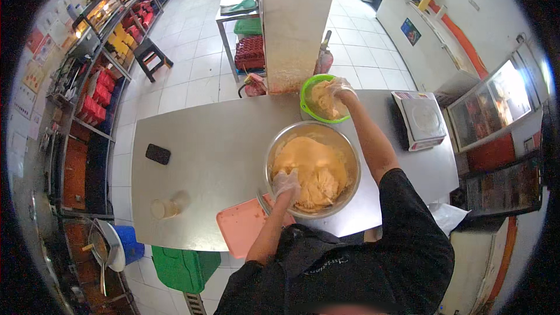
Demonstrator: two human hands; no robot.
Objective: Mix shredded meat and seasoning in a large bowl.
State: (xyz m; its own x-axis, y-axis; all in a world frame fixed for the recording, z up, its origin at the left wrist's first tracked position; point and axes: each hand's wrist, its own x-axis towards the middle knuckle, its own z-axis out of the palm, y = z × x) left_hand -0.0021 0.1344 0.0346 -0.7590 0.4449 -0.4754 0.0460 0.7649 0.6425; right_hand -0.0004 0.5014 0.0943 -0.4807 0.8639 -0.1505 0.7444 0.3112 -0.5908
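Note:
A large metal bowl [267,148] stands near the middle of the steel table, holding orange-beige powder [306,151] with pale coated pieces [326,183] in its lower part. My left hand [287,183], in a clear plastic glove, is at the left inside of this bowl, its fingertips against the powder; whether it grips anything does not show. Behind the bowl is a green-rimmed basin [305,104] with light, wet-looking pieces, perhaps raw meat [323,98]. My right hand [342,87], gloved too, reaches over the basin's right side, fingers pointing down at the pieces; its grip is hidden.
The steel table [210,140] bears a dark phone [158,154], a clear cup [164,208] and a pink tray [240,223] partly under the bowl. A weighing scale [422,118] stands at the right. Behind the basin rises a pillar [291,30]; a green bin [179,269] is beside the front edge.

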